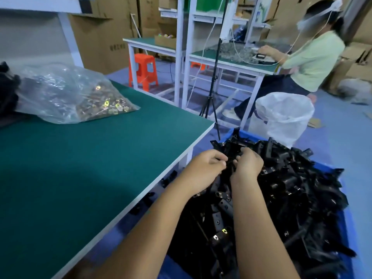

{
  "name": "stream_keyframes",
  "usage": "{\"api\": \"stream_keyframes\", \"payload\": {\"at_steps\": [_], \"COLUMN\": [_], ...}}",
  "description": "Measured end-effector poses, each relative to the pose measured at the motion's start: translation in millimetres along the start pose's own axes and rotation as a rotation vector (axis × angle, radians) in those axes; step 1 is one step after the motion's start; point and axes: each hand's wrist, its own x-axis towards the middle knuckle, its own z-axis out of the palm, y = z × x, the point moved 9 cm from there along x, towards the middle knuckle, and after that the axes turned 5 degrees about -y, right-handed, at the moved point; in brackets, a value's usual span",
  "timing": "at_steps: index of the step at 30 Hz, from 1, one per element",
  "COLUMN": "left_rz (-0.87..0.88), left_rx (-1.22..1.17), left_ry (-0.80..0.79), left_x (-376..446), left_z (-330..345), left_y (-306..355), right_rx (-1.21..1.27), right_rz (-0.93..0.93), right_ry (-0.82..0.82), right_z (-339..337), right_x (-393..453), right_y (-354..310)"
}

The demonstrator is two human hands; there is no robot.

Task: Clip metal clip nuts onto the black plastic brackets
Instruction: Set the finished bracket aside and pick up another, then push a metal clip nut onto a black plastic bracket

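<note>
Head view: left hand (203, 168) and right hand (248, 164) both curl around one black bracket (231, 158) over the heaped blue bin (332, 168), right of the green surface (80, 168).

This is a factory assembly floor: green-topped workbenches (80, 158) on white frames, stacked cardboard cartons (104, 43) along the far wall, a blue crate (346, 234) heaped with black plastic brackets (291, 188), and another worker (314, 59) seated at a far bench.
</note>
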Motion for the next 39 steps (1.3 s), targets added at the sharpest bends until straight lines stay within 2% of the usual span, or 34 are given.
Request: {"api": "stream_keyframes", "payload": {"at_steps": [4,8,11,14,20,25,27,30,33,36,39], "left_rz": [0.177,0.254,0.235,0.194,0.051,-0.047,-0.044,-0.032,-0.019,-0.026,-0.031], "left_rx": [-0.125,-0.163,-0.235,-0.181,-0.13,-0.137,-0.205,-0.171,-0.2,-0.301,-0.335], "left_ry": [0.226,0.556,0.805,1.034,1.307,1.466,1.515,1.541,1.613,1.702,1.737], "left_x": [-30.8,-91.0,-148.5,-212.8,-324.9,-380.4,-389.3,-392.2,-396.1,-400.3,-399.7], "left_z": [-68.8,-159.0,-223.0,-276.5,-332.8,-350.5,-356.3,-367.3,-378.5,-387.0,-392.3], "left_y": [36.2,40.2,16.3,-11.7,-73.0,-114.7,-127.8,-132.6,-137.1,-144.9,-148.0], "right_rx": [-0.014,-0.061,-0.107,-0.206,-0.423,-0.587,-0.627,-0.645,-0.579,-0.689,-1.007], "right_rz": [-0.196,-0.316,-0.367,-0.375,-0.368,-0.52,-0.598,-0.701,-0.667,-0.628,-1.026], "right_ry": [-0.219,-0.526,-0.738,-0.97,-1.303,-1.336,-1.33,-1.361,-1.464,-1.569,-1.557], "right_z": [80.9,171.8,228.4,271.6,313.4,334.3,346.8,366.6,382.1,392.5,394.4], "right_x": [-64.2,-158.6,-234.2,-307.7,-408.4,-428.2,-425.3,-423.0,-422.1,-424.9,-441.1], "right_y": [-6.3,1.3,26.7,70.8,154.6,192.0,198.1,200.1,203.7,218.7,226.5]}}
